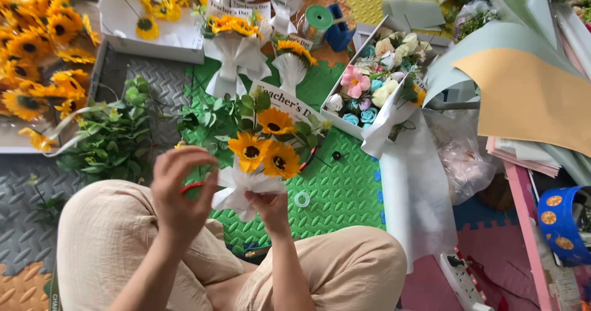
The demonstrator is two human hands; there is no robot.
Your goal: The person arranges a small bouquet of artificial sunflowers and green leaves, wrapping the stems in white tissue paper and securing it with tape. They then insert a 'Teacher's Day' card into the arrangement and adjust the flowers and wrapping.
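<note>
Sunflower bouquet in right hand, left hand beside (scissors, perhaps), flower box beyond

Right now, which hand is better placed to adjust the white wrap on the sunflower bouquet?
Probably left. The left hand is raised beside the white wrap with fingers free; the right hand grips the sunflower bouquet from below.

right hand gripping small sunflower bouquet by its white wrap, left hand hovering beside it, green foam mat lying underneath.
</note>
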